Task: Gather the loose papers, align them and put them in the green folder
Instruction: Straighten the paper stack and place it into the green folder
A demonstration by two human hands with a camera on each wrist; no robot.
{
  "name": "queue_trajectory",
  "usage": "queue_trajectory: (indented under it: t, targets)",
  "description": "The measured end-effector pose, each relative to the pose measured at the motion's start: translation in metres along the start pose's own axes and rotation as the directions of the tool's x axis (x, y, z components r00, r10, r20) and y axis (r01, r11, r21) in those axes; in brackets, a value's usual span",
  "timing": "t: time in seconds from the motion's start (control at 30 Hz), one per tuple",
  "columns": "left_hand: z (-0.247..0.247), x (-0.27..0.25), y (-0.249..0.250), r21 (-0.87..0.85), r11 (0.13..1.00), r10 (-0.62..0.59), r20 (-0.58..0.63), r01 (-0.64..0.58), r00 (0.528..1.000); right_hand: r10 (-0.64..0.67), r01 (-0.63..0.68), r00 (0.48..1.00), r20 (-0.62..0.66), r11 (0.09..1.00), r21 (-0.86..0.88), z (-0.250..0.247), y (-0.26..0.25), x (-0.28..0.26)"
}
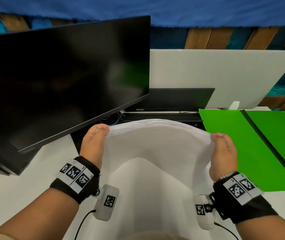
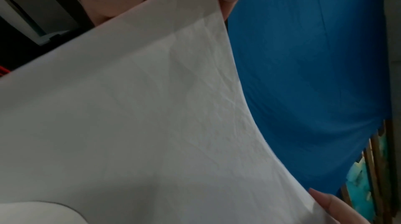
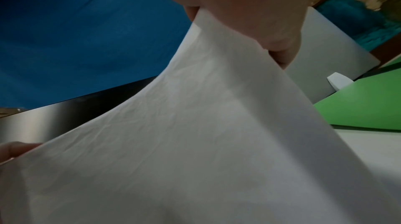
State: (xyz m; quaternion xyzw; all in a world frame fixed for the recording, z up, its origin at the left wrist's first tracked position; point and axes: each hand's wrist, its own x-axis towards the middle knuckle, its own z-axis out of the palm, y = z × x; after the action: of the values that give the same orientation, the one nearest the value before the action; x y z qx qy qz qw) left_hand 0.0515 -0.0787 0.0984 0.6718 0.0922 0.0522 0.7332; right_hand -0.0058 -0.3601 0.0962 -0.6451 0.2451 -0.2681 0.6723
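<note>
White paper stack (image 1: pixel 157 144) held upright over the desk, long axis running 9 to 3 o'clock, top edge bowed. Left hand (image 1: pixel 93 144) and right hand (image 1: pixel 222 151) pinch its upper corners. Green folder (image 1: pixel 242 144) lies open at 2 o'clock, just beside the right hand, the nearer one.

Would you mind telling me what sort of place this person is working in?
Most likely an office desk: a large black computer monitor stands on a white desk, a white partition panel rises behind it, and an open green folder lies to the right.
</note>
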Motion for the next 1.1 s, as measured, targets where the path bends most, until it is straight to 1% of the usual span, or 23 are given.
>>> queue_trajectory:
  t: [0.1, 0.17, 0.23, 0.3, 0.33, 0.37, 0.43, 0.5, 0.57, 0.6, 0.7, 0.77, 0.87, 0.93, 1.03, 1.1]
  targets:
    - [-0.003, 0.003, -0.001, -0.013, 1.000, -0.013, 0.037, 0.013, 0.999, 0.017, -0.018, 1.000, 0.015, 1.000, 0.026, 0.000, 0.002, 0.002]
    - [-0.004, 0.005, -0.002, -0.016, 1.000, -0.004, 0.034, 0.005, 0.999, 0.022, -0.023, 0.999, 0.042, 0.999, 0.025, -0.003, 0.003, 0.003]
    - [-0.009, 0.008, -0.005, 0.005, 1.000, 0.010, 0.060, -0.010, 0.998, 0.031, -0.038, 0.990, 0.135, 0.998, 0.050, -0.007, 0.005, 0.003]
    - [-0.014, 0.011, -0.011, 0.059, 0.998, 0.011, 0.171, -0.021, 0.985, 0.067, -0.086, 0.969, 0.237, 0.994, 0.068, -0.009, 0.011, 0.002]
    - [-0.016, 0.011, -0.015, 0.095, 0.995, -0.004, 0.220, -0.018, 0.975, 0.091, -0.109, 0.960, 0.266, 0.992, 0.054, -0.009, 0.014, 0.001]
    - [-0.015, 0.009, -0.017, 0.136, 0.991, -0.022, 0.237, -0.010, 0.971, 0.111, -0.127, 0.954, 0.279, 0.991, 0.041, -0.009, 0.016, -0.001]
    - [-0.012, 0.005, -0.017, 0.190, 0.981, -0.016, 0.199, -0.023, 0.980, 0.117, -0.141, 0.946, 0.303, 0.988, 0.059, -0.009, 0.017, -0.002]
    - [-0.015, 0.007, -0.012, 0.174, 0.982, 0.033, 0.184, -0.066, 0.982, 0.067, -0.105, 0.949, 0.308, 0.989, 0.108, -0.012, 0.012, -0.001]
    - [-0.024, 0.013, -0.004, 0.185, 0.975, 0.082, 0.228, -0.126, 0.970, 0.029, -0.074, 0.946, 0.323, 0.989, 0.128, -0.018, 0.005, 0.004]
    - [-0.028, 0.017, -0.001, 0.199, 0.971, 0.083, 0.254, -0.136, 0.964, 0.025, -0.070, 0.939, 0.344, 0.990, 0.120, -0.020, 0.004, 0.008]
    - [-0.031, 0.023, 0.000, 0.195, 0.977, 0.017, 0.322, -0.084, 0.947, 0.030, -0.058, 0.909, 0.416, 0.997, 0.056, -0.023, 0.005, 0.016]
    - [-0.027, 0.023, -0.004, 0.186, 0.980, 0.005, 0.326, -0.070, 0.945, 0.033, -0.048, 0.902, 0.429, 0.999, 0.025, -0.022, 0.009, 0.018]
    - [-0.024, 0.023, -0.009, 0.164, 0.985, 0.013, 0.270, -0.060, 0.963, 0.028, -0.040, 0.903, 0.429, 0.999, 0.018, -0.019, 0.010, 0.019]
    - [-0.022, 0.021, -0.009, 0.094, 0.995, 0.013, 0.269, -0.040, 0.963, 0.031, -0.054, 0.902, 0.430, 0.998, 0.041, -0.017, 0.008, 0.018]
    - [-0.019, 0.019, -0.007, -0.014, 1.000, 0.000, 0.258, 0.004, 0.966, 0.055, -0.096, 0.928, 0.367, 0.991, 0.094, -0.015, 0.007, 0.016]
    - [-0.015, 0.018, -0.003, -0.025, 0.999, -0.019, 0.206, 0.024, 0.978, 0.089, -0.130, 0.939, 0.332, 0.986, 0.105, -0.014, 0.006, 0.015]
